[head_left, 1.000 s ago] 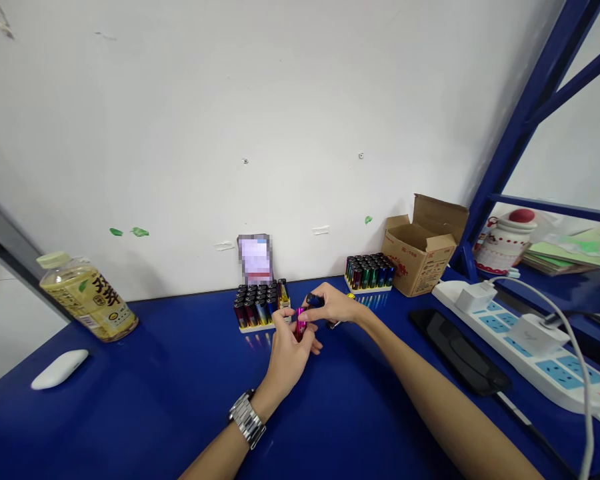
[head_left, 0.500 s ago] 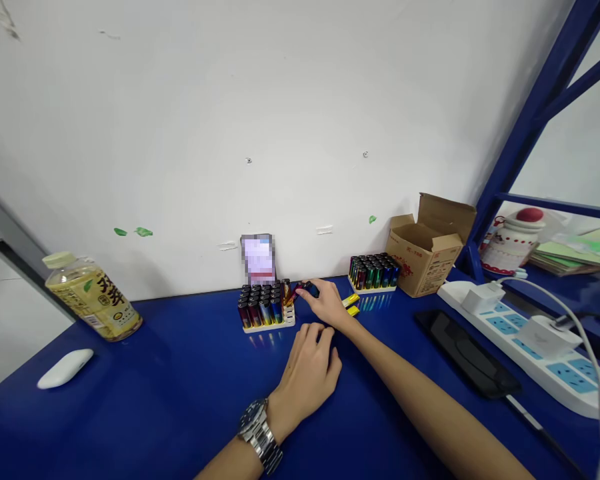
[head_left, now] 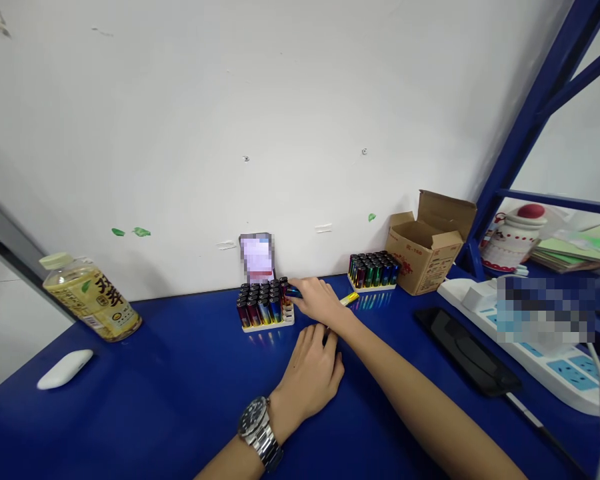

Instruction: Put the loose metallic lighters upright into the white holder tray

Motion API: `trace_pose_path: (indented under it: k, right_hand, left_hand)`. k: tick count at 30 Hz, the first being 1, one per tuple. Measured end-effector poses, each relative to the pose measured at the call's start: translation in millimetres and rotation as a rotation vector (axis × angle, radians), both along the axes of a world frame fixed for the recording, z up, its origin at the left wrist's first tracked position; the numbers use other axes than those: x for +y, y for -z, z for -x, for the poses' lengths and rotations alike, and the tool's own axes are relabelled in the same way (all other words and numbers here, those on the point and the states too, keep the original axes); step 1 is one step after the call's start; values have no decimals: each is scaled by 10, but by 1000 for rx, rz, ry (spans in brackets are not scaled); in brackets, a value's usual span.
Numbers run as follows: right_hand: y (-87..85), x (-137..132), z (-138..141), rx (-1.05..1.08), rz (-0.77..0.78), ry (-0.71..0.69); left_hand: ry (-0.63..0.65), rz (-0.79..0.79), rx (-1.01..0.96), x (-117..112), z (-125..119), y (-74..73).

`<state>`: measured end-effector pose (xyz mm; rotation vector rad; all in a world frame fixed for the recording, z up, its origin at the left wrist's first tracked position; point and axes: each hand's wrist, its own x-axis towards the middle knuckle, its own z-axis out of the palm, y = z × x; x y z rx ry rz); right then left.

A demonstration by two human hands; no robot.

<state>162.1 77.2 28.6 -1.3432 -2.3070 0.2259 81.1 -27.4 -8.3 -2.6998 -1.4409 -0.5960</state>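
Note:
My right hand (head_left: 317,298) pinches a dark blue lighter (head_left: 294,292) at the right end of the near white tray (head_left: 267,327). That tray holds rows of upright, shiny lighters (head_left: 259,305) with black tops, and several slots at its right end show bare. My left hand (head_left: 307,367), with a watch (head_left: 254,417) on its wrist, rests on the table with fingers curled. A dark bit shows by its fingertips, too small to name. Beyond my right wrist lies a yellow lighter (head_left: 349,299), partly hidden.
A second tray of lighters (head_left: 373,271) stands by an open cardboard box (head_left: 427,257). On the right are a black phone (head_left: 465,350) and a power strip (head_left: 575,377). Another phone (head_left: 257,257) leans on the wall. A drink bottle (head_left: 93,297) and a white case (head_left: 65,369) are left.
My right hand has moved slightly left with the lighter, closer to the tray's end. Only one yellow lighter shows now, where two showed before. My left hand has barely moved.

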Motion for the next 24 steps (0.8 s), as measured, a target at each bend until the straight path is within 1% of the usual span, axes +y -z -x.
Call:
trace_pose_path:
  k: [2, 4, 6, 8, 11, 13, 15, 17, 19, 21, 24]
  right_hand:
    - [-6, -17, 3, 102, 37, 36]
    - [-5, -3, -17, 251, 77, 37]
    - [12, 39, -55, 414, 110, -25]
    - [42, 96, -101, 529, 99, -140]
    - [101, 167, -162, 554, 63, -266]
    - [143, 188, -184, 546, 126, -296]
    - [183, 190, -187, 570, 248, -303]
    - [217, 185, -177, 602, 335, -288]
    - [246, 185, -165, 632, 362, -263]
    - [271, 197, -154, 677, 352, -243]
    - [310, 227, -141, 779, 357, -264]
  left_hand:
    - [-55, -17, -1, -8, -7, 6]
    - [-96, -32, 10, -9, -13, 15]
    - [-134, -41, 30, -7, -18, 22]
    - [-176, -50, 47, -4, -22, 26]
    - [-234, -41, 44, -2, -29, 22]
    - [-274, -18, 32, 0, -36, 10]
    - [-305, 17, 25, 2, -43, -7]
    - [-319, 47, 20, 6, -48, -23]
    - [-323, 65, 16, 10, -50, -34]
    - [-330, 74, 15, 13, -51, -37]
    - [-346, 95, 5, 20, -52, -28]
